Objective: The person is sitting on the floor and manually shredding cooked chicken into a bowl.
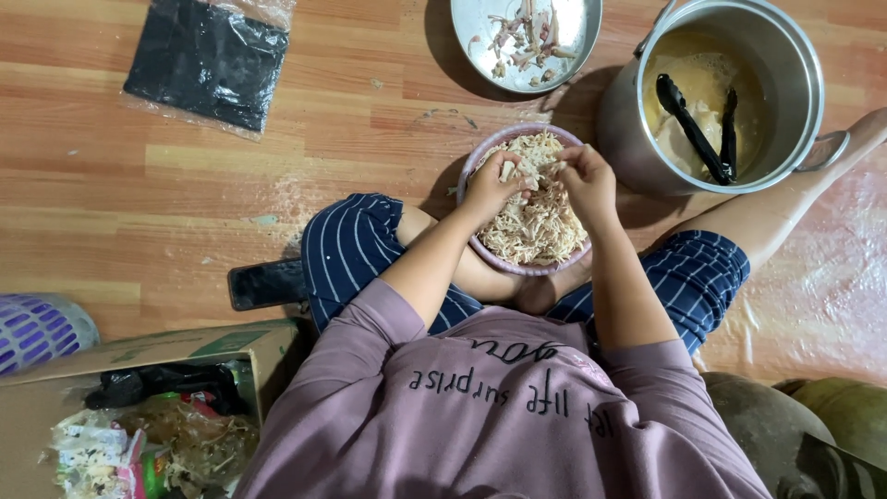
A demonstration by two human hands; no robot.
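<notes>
Your left hand [490, 185] pinches a pale strip of cooked chicken [507, 170] over the far rim of the purple bowl [480, 248] between your knees. Your right hand [584, 180] is closed on its other end, so pull apart gently along the grain and let the shredded chicken [536, 226] fall inside the bowl, clear of the steel stockpot [795, 55] to its right.

A home: wood-look floor [185, 176] used for cooking, with stockpot [730, 92], food bowl [527, 199] and scrap box [139, 407]
</notes>
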